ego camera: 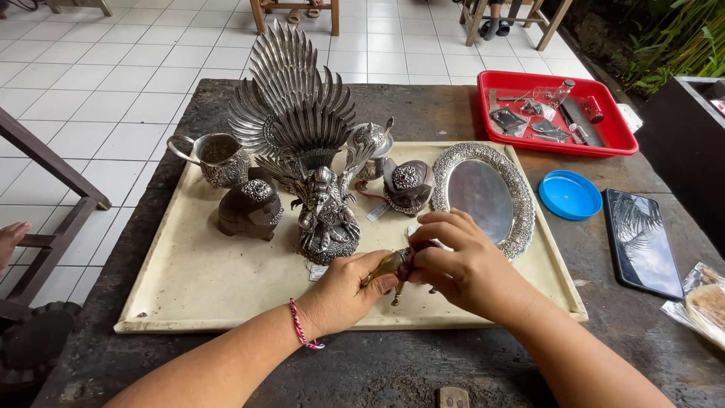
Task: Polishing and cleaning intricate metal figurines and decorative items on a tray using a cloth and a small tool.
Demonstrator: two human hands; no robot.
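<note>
A winged silver statue [306,143], a silver pitcher [215,157] and an oval silver tray [483,195] are set on a cream board [211,279]; a red tray [555,113], blue lid [569,194] and phone [642,240] are laid on the desk [423,363].

- Soft, even daylight; bright overall, no hard shadows.
- White floor tiles [113,68] near the top are close to overexposed.
- Oval silver tray [483,196] and dark phone screen [642,242] mirror sky and foliage.
- Wide-angle bending curves the counter [423,363] edges.
- Focus sharp throughout; hands [408,276] unblurred.

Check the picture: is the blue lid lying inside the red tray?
No, the blue lid lies on the dark table, just outside the red tray.
</note>
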